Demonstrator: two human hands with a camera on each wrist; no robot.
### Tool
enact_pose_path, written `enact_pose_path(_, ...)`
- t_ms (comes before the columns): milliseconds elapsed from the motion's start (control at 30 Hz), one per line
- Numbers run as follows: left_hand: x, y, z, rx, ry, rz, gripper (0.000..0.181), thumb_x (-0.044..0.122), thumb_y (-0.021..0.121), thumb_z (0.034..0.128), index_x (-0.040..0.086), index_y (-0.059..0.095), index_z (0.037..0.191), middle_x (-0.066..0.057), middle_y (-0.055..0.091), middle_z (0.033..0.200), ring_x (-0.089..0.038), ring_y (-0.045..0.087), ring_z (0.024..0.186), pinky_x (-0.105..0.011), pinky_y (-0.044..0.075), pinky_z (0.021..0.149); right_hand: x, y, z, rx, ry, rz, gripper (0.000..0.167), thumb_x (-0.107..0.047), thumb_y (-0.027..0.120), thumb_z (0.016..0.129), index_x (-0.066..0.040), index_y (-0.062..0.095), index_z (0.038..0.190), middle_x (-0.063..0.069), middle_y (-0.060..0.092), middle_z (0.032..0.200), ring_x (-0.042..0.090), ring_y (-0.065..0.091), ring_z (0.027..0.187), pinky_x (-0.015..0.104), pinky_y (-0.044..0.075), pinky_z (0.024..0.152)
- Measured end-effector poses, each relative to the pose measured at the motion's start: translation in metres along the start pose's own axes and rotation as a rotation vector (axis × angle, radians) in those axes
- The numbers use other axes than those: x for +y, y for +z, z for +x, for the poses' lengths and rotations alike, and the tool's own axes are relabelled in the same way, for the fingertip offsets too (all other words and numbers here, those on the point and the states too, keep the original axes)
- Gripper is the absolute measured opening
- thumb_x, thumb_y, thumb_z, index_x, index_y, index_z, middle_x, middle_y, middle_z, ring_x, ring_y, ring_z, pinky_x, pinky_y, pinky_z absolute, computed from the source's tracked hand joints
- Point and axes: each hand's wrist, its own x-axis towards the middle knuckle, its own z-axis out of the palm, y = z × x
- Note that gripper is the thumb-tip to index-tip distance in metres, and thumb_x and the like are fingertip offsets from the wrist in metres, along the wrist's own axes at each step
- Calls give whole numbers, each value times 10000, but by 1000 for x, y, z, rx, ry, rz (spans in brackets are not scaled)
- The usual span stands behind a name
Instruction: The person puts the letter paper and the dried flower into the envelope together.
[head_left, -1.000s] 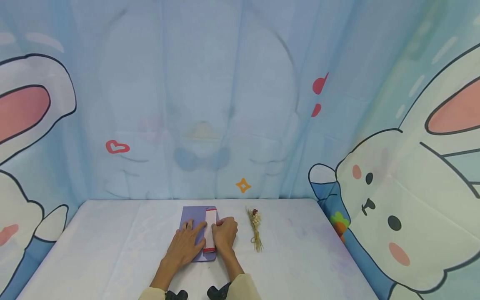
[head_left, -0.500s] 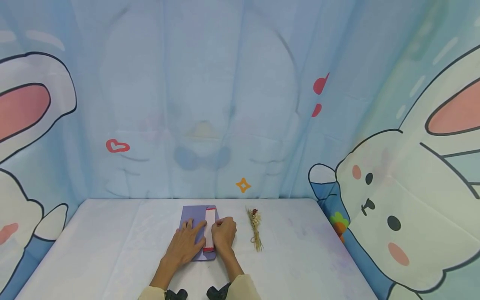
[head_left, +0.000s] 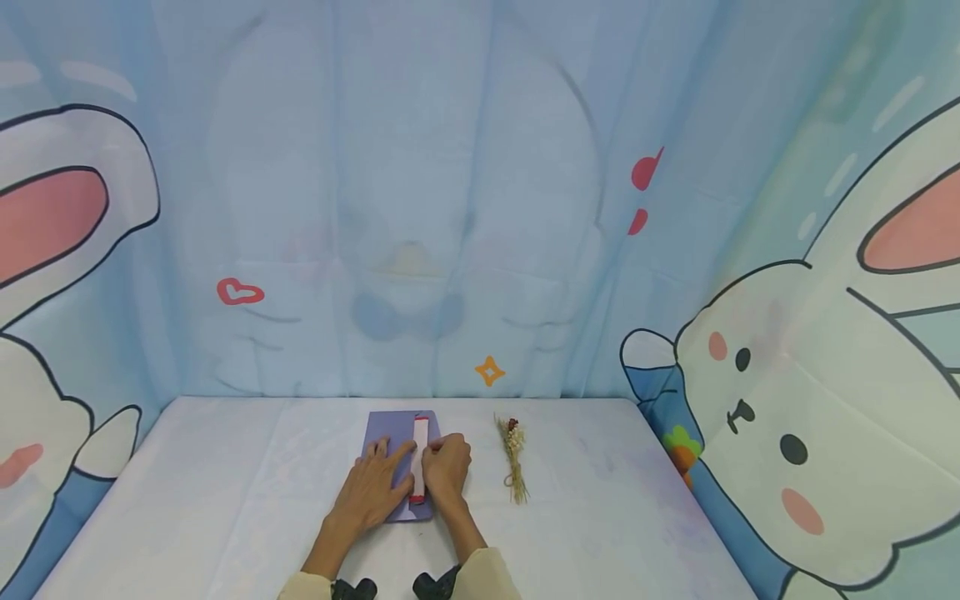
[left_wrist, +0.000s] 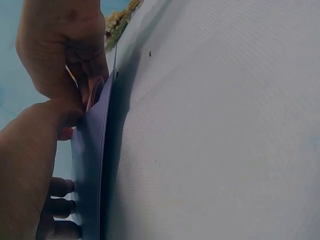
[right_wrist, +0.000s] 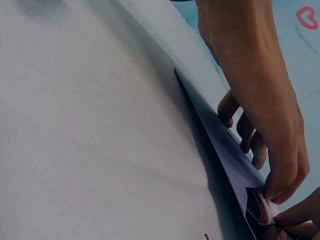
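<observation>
A purple card (head_left: 381,427) lies on the white table. Along its right side runs a narrow white strip (head_left: 419,477) with red ends, bulging in a curved fold in the right wrist view. My left hand (head_left: 366,490) rests on the card with fingers spread, thumb and index fingertip at the strip's left edge. My right hand (head_left: 447,468) pinches the strip's right edge with curled fingers. In the left wrist view, my right hand (left_wrist: 67,50) is at the curved fold above the card (left_wrist: 91,150); its fingertips are partly hidden.
A small bunch of dried flowers (head_left: 513,458), tied round its stems, lies right of the card on the white table (head_left: 600,500). Behind the table hangs a blue curtain (head_left: 405,167) printed with cartoon rabbits.
The white strip looks narrower than a second ago, its right edge lying further left. My right hand has shifted very slightly left. My left hand keeps its place on the card.
</observation>
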Motion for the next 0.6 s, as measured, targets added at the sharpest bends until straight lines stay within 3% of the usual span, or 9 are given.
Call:
enact_pose_path(233,0,-1,0,5,-3,0,486,341,654,1037,169,653,1492,-316,583,1515,-486,588,1345,-637,545,1000,-3,0,-1,-41,46,-8,50,73,804,793,34,809,762,123,755,693,217,685,611,404,594,625)
enact_pose_path(600,2,-2,-1,10,-5,2,499,333,636,1044,176,637,1518,-303,575,1515,-489,580,1369,-639,534,1016,-8,2,-3,-48,53,-37,58,67,812,767,11,818,756,120,768,683,245,719,607,414,599,609)
